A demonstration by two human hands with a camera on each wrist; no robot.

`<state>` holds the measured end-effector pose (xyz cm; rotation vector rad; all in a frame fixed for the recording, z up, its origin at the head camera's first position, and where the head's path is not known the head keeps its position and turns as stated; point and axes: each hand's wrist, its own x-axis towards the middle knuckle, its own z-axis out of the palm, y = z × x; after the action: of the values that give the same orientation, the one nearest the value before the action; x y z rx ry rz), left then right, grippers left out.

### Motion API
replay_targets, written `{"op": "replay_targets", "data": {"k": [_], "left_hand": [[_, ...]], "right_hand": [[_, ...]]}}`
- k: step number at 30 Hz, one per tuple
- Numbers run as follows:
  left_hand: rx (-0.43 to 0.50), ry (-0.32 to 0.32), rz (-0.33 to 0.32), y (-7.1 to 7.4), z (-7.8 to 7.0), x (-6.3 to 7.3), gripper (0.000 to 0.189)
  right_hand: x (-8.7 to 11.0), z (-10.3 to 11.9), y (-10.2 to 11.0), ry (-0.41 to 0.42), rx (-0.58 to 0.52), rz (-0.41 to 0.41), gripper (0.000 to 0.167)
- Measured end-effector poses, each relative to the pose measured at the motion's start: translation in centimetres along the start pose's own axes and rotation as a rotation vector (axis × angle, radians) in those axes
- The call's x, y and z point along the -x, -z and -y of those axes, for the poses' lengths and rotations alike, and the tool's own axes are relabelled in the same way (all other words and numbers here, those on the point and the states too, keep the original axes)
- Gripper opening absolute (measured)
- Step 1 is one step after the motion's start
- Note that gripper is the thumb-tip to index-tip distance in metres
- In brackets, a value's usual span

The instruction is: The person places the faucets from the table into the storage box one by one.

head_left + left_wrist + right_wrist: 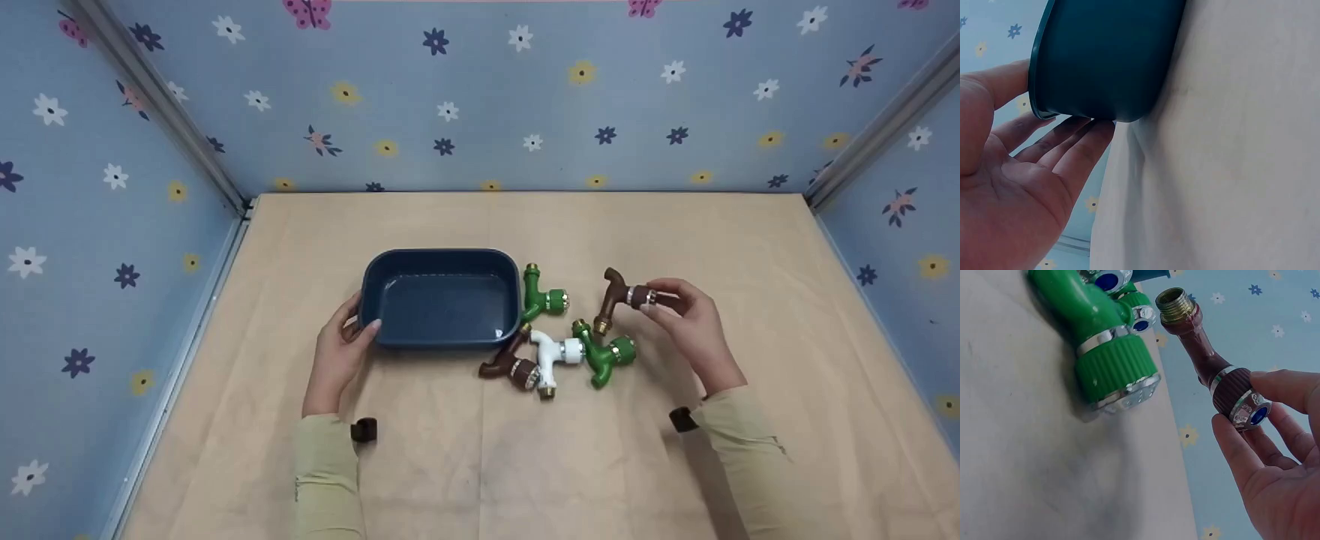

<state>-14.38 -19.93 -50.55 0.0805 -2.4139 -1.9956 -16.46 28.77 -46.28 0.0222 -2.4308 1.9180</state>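
My left hand point(343, 360) grips the left end of a dark blue rectangular tub point(439, 345), thumb at its near corner and fingers along the end wall. In the left wrist view, the thumb and fingers touch the tub's rim and wall point(1106, 62). On the right, my right hand point(697, 326) pinches a brown tap point(615, 292) by its ribbed knob, off the table. The right wrist view shows that tap's brass threaded end point(1176, 306) pointing away from the palm, with a green tap point(1114, 371) near it on the table.
Beside the tub's right wall lies one green tap point(534, 292). Nearer me are another brown tap point(510, 365), a white tap point(551, 356) and a second green tap point(602, 358), close together. Flowered panels point(480, 97) bound the beige-covered table point(480, 465) at the back and sides.
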Motion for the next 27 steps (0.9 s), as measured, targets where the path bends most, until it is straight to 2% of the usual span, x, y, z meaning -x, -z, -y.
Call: {"op": "replay_targets", "data": {"k": [5, 8, 15, 20, 27], "left_hand": [[-0.022, -0.019, -0.03, 0.1, 2.4, -0.8, 0.064], [-0.022, -0.015, -0.036, 0.1, 2.4, -0.8, 0.063], [-0.005, -0.026, -0.031, 0.1, 2.4, -0.8, 0.062], [-0.001, -0.012, -0.026, 0.3, 2.0, -0.7, 0.062], [0.024, -0.002, -0.005, 0.0, -0.1, 0.0, 0.062]], "right_hand": [[-0.5, -0.7, -0.3, 0.015, 0.001, 0.005, 0.039], [-0.7, -1.3, -0.5, 0.025, -0.014, 0.004, 0.04], [-0.5, -0.4, -1.6, 0.028, -0.027, 0.017, 0.04], [-0.5, -0.1, -2.3, 0.033, -0.035, 0.028, 0.039], [-0.8, 0.0, -3.2, 0.031, -0.046, 0.034, 0.037]]}}
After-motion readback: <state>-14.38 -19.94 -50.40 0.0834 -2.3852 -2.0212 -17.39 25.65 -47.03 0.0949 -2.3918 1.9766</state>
